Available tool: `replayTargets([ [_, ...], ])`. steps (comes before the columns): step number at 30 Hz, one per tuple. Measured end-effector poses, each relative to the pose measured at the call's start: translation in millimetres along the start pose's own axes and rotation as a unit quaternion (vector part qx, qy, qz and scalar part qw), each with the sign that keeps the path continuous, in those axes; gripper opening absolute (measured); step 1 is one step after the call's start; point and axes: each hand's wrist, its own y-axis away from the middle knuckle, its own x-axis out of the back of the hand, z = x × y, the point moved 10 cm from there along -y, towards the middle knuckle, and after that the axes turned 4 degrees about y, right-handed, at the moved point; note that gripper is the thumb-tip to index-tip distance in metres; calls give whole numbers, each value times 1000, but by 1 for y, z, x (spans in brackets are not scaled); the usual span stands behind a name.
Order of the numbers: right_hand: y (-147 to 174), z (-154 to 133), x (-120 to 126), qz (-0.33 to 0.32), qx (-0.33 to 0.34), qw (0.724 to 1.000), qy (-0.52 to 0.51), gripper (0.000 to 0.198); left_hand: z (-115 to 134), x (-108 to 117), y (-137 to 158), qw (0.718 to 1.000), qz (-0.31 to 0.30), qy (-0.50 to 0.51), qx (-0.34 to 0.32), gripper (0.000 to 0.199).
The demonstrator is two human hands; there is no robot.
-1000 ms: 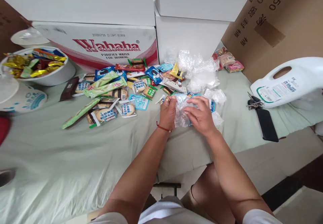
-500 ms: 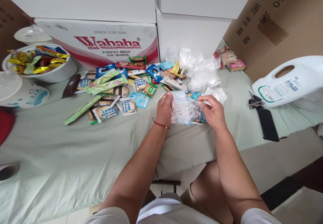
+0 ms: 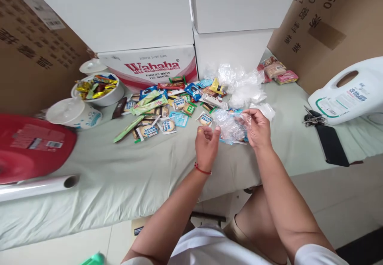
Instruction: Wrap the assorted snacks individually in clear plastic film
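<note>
There's a big white box [image 3: 149, 67] with red writing that says Wahaha, sitting at the back of a pale green sheet [image 3: 149, 177]. A person has two bare hands in front of the box, over past its right end. The right hand [image 3: 259, 128] is the one farther from the box, and its thumb and fingers are pinching some thin, crinkly clear wrap [image 3: 230, 125]. The wrap is on the box's right too, between the two hands, and bits of blue packets [image 3: 235, 110] peek out around it. The left hand [image 3: 207, 147], the one with a red string bracelet [image 3: 202, 169], is a little nearer the box. Its fingers curl in loosely and its thumb stands apart from them. I can't quite tell if the thumb touches the wrap.

Lots of little snacks [image 3: 149, 107] lie in a messy heap right in front of the box. A fluffy pile of clear plastic [image 3: 245, 93] sits just to the box's right. Well to the right of the box are a white jug [image 3: 344, 97], some keys [image 3: 314, 117] and a black phone [image 3: 332, 145]. At the box's left end, a round white tub [image 3: 112, 99] is full of shiny snacks.
</note>
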Motion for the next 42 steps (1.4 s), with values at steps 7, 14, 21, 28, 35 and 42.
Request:
replayTargets([
  [7, 20, 12, -33, -52, -47, 996, -62, 35, -46, -26, 14, 988, -62, 6, 142, 32],
  [14, 22, 15, -35, -84, -60, 995, -5, 34, -28, 1, 6, 984, -74, 65, 148, 33],
  [21, 20, 30, -40, -129, -73, 986, 76, 30, 14, 69, 24, 974, -171, 64, 135, 44],
  [28, 40, 41, -76, -246, -82, 962, 85, 29, 4, 134, 38, 978, -130, 11, 161, 44],
  [35, 31, 46, -56, -212, -137, 965, 69, 31, 11, 175, 45, 972, -75, 101, 196, 31],
  [42, 47, 46, -71, -287, -165, 941, 68, 38, 20, 223, 43, 958, 65, 162, 227, 16],
])
